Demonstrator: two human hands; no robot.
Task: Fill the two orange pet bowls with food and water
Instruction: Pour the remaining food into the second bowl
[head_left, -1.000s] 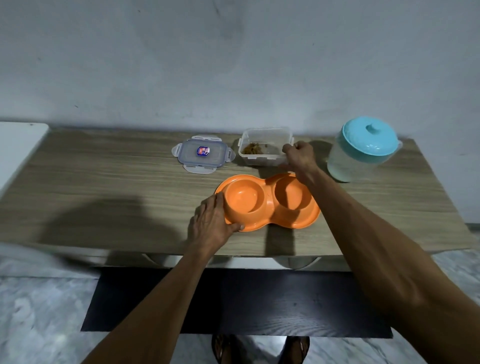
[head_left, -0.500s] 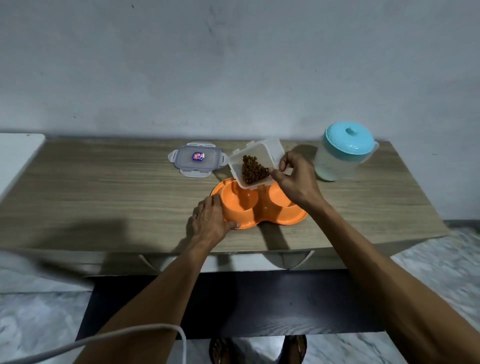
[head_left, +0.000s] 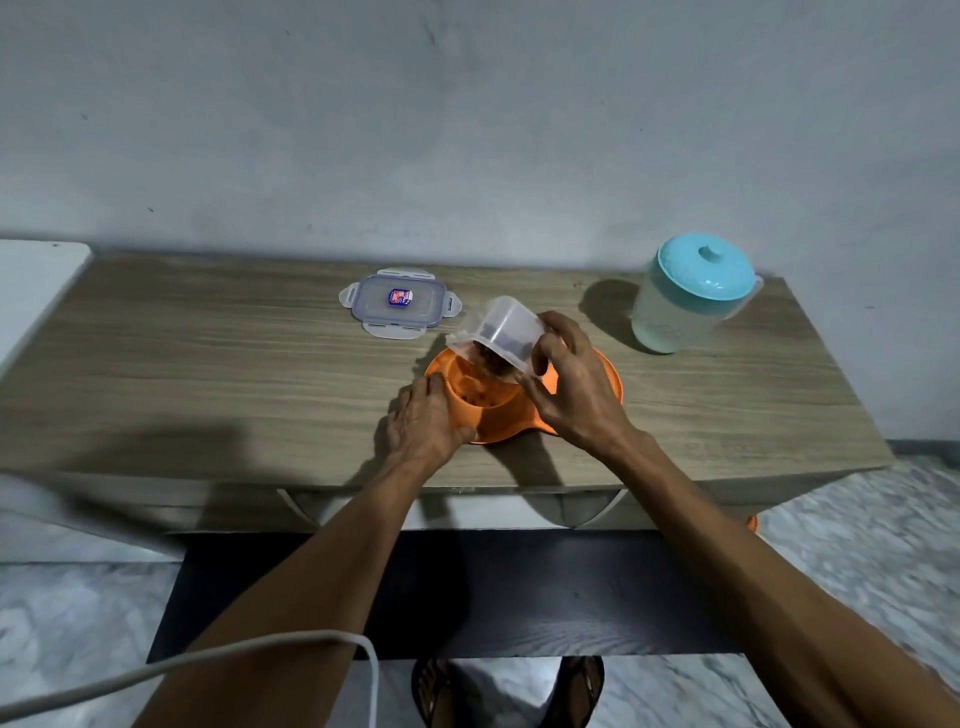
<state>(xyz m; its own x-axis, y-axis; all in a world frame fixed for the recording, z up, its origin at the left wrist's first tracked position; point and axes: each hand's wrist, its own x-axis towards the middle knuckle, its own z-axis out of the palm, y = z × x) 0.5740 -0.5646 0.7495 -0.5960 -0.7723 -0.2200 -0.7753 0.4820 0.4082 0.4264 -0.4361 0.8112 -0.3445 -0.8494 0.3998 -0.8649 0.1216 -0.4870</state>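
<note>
The orange double pet bowl (head_left: 500, 422) sits near the front middle of the wooden table. My left hand (head_left: 422, 422) rests on the bowl's left rim, thumb against its front edge. My right hand (head_left: 574, 391) grips a clear plastic food container (head_left: 498, 330), tipped steeply mouth-down over the left bowl. Brown kibble sits at the container's mouth and a few pieces lie in the left bowl. My right hand hides most of the right bowl. A translucent water jug with a teal lid (head_left: 693, 292) stands at the back right.
The container's clear lid (head_left: 399, 303) with a small sticker lies flat behind the bowl. The wooden table (head_left: 208, 364) backs onto a grey wall. A white surface (head_left: 31, 291) adjoins at far left. A white cable (head_left: 218, 660) crosses the lower left, and sandalled feet show below.
My right hand lifted the food container from the table, brought it over the left bowl and tipped it further; kibble now falls into the bowl. My left hand stayed on the rim.
</note>
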